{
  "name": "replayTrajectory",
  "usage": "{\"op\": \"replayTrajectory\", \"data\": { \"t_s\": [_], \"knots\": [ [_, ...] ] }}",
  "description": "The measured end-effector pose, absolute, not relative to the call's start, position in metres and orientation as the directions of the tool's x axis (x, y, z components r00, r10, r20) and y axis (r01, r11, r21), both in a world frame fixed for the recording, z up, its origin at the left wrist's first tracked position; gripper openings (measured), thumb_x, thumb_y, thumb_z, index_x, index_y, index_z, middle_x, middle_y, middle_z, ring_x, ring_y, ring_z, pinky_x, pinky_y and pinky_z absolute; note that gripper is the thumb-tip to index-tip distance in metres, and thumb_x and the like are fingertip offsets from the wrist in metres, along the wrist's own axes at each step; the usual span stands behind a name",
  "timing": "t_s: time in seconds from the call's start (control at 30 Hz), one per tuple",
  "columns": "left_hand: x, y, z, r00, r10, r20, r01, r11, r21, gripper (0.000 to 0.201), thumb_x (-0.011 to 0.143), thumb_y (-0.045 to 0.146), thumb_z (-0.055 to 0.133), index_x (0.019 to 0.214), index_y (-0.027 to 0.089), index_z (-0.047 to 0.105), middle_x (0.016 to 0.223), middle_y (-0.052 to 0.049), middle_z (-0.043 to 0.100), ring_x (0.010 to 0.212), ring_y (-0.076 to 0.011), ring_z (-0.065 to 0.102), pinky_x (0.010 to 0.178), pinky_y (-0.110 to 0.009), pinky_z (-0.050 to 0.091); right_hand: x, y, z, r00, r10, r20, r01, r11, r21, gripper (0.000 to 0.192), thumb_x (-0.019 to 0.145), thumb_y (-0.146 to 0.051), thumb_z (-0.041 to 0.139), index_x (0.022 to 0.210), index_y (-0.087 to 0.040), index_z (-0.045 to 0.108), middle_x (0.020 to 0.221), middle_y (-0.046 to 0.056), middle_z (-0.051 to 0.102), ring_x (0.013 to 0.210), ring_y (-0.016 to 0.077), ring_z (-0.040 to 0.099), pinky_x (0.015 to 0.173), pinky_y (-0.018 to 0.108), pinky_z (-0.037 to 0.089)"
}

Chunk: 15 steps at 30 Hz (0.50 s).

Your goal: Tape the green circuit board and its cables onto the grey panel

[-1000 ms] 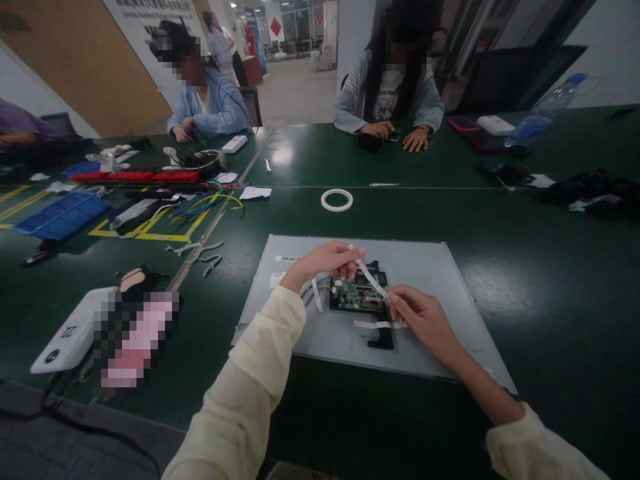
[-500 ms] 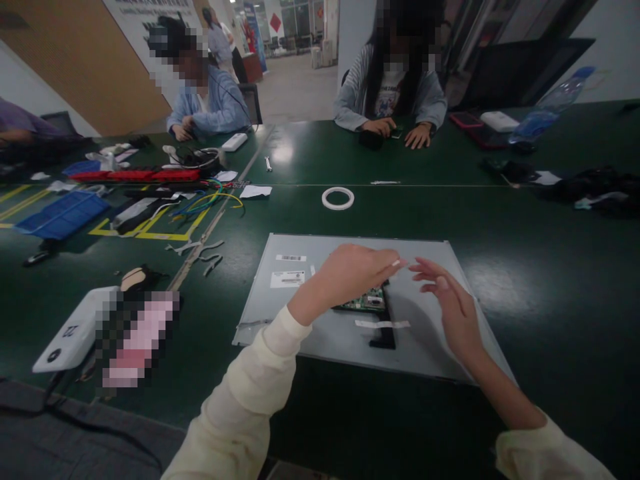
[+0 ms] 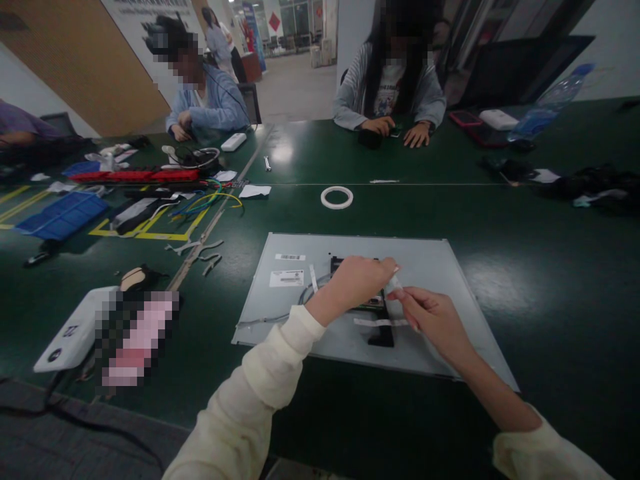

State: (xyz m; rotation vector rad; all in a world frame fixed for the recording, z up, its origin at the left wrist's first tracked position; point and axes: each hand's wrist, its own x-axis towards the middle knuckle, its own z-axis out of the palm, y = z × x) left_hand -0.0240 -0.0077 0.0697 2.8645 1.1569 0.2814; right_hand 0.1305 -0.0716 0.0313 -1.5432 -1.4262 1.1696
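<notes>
A grey metal panel (image 3: pixel 440 280) lies flat on the green table in front of me. A small green circuit board (image 3: pixel 373 303) on a black base sits at its middle, mostly hidden by my left hand (image 3: pixel 357 283). My left hand and my right hand (image 3: pixel 433 317) meet just above the board, and their fingertips pinch a short strip of white tape (image 3: pixel 394 285) between them. Another white tape strip (image 3: pixel 380 323) is stuck across the black part below the board. Thin cables (image 3: pixel 305 293) run left from the board.
A white tape roll (image 3: pixel 337 197) lies beyond the panel. Left are coloured wires (image 3: pixel 210 200), a blue tray (image 3: pixel 60 215), a red bar (image 3: pixel 135 176) and a white device (image 3: pixel 70 333). Two people sit across the table; a bottle (image 3: pixel 547 107) and dark items are at the right.
A second ago both hands stretched a long tape strip above the board. They then parted with fingers spread, and now have come together again, pinching a short piece of tape.
</notes>
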Motion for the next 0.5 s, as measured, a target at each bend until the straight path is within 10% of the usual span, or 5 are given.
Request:
{"op": "replayTrajectory", "data": {
  "t_s": [0.33, 0.5],
  "knots": [
    [-0.041, 0.012, 0.065, 0.497, 0.843, 0.204, 0.819, -0.534, 0.211, 0.048, 0.097, 0.04, 0.019, 0.093, 0.015, 0.06, 0.077, -0.01, 0.067, 0.073, -0.0199, 0.064, 0.062, -0.026, 0.04, 0.133, -0.065, 0.025, 0.011, 0.966, -0.258, 0.172, -0.256, -0.951, 0.055, 0.073, -0.061, 0.056, 0.091, -0.01, 0.067, 0.045, -0.002, 0.046, 0.04, 0.0089, 0.04, 0.042, 0.022, 0.035],
    [-0.052, 0.023, 0.06, 0.353, 0.918, 0.183, 0.88, -0.392, 0.269, 0.047, 0.096, 0.045, 0.023, 0.125, 0.015, 0.045, 0.08, -0.009, 0.067, 0.073, -0.0207, 0.064, 0.06, -0.025, 0.04, 0.134, -0.063, 0.018, 0.054, 0.955, -0.293, 0.14, -0.298, -0.944, 0.053, 0.071, -0.06, 0.058, 0.088, -0.01, 0.066, 0.048, -0.001, 0.048, 0.041, 0.0088, 0.041, 0.041, 0.021, 0.033]
  ]
}}
